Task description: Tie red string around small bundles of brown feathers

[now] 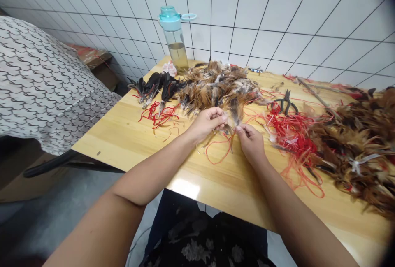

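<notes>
Wood table (123,143), red thread (291,135), scissors (285,102); L hand (207,124), R hand (250,141) pinch feather tuft (236,112).

A small tuft of brown feathers (236,112) stands upright, pinched between left hand (207,124) and right hand (250,143), thin red thread (217,156) looping below.
</notes>
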`<state>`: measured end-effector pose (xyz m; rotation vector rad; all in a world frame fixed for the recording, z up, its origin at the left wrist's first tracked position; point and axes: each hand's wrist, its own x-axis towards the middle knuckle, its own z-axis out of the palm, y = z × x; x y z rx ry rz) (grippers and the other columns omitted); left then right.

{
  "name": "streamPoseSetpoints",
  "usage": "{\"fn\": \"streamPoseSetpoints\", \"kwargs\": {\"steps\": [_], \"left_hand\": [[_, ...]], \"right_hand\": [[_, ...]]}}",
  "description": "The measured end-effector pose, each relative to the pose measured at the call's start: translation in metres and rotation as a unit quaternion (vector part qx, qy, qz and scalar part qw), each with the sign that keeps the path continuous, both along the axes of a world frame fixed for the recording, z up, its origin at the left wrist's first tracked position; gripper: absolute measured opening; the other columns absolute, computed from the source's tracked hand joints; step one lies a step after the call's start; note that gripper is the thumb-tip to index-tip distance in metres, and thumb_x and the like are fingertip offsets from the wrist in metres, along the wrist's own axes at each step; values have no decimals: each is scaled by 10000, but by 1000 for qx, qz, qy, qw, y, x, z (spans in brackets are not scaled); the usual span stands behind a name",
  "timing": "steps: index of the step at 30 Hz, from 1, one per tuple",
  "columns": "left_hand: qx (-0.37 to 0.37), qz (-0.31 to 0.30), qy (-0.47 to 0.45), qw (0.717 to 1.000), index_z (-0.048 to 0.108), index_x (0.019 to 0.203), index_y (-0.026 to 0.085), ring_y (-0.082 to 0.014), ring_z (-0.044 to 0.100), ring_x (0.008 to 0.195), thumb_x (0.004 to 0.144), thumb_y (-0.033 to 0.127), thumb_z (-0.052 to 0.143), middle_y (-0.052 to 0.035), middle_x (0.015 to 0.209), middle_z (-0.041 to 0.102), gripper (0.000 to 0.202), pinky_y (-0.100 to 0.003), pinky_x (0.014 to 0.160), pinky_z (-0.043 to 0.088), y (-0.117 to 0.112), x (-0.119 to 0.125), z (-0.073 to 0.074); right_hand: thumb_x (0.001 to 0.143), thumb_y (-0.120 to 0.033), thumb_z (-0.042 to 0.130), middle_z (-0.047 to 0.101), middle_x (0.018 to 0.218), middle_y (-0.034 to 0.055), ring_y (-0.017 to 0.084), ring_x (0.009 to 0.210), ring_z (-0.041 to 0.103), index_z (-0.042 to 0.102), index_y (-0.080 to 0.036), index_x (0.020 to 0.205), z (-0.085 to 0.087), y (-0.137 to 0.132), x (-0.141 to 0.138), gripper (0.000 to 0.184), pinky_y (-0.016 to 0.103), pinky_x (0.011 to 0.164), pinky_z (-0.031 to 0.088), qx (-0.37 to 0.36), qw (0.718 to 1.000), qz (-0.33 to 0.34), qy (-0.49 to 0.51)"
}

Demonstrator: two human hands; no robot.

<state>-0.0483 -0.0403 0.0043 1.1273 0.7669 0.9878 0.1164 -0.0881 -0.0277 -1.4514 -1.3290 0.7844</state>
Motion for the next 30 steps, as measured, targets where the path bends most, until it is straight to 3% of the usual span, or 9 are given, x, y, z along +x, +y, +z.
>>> {"fn": "streamPoseSetpoints", "kwargs": {"steps": [3,10,17,24,27,30], "left_hand": [[7,-13,24,1000,533,738,144,-55,496,558,684,439,786,28,634,574,392,-191,556,376,-3,2,-2],[82,30,104,991,550,760,153,-63,500,594,779,319,695,41,648,547,221,-203,596,385,-3,5,-6],[98,17,112,989,547,772,156,-84,561,656,803,280,646,24,693,592,162,-218,654,432,-4,6,-8],[101,4,113,988,562,813,154,-87,573,669,812,272,625,17,715,606,134,-224,667,443,-4,6,-10],[118,42,121,985,596,896,152,-92,578,718,810,257,625,-5,796,623,138,-228,691,454,1,1,-7],[183,101,187,960,627,927,158,-100,574,749,820,226,604,-17,840,625,130,-236,714,460,11,-11,-4]], "right_hand": [[800,-387,550,673,722,31,167,667,562,681,-197,736,-1,1,0,239,303,672,444,14,1000,6,-4],[783,-386,586,660,708,28,166,676,563,691,-195,723,0,3,0,225,301,674,444,8,1000,14,-17],[763,-394,587,609,657,17,145,594,505,679,-204,711,0,3,-2,217,278,582,412,13,999,33,-29],[768,-394,588,617,669,19,153,624,537,659,-197,699,3,2,-2,221,292,624,428,14,998,45,-28],[782,-397,576,645,704,21,159,659,559,646,-197,716,3,2,-1,222,296,653,438,8,999,35,3],[795,-418,566,661,731,19,166,690,567,641,-201,751,2,2,1,234,298,671,445,-3,999,14,41]]}}
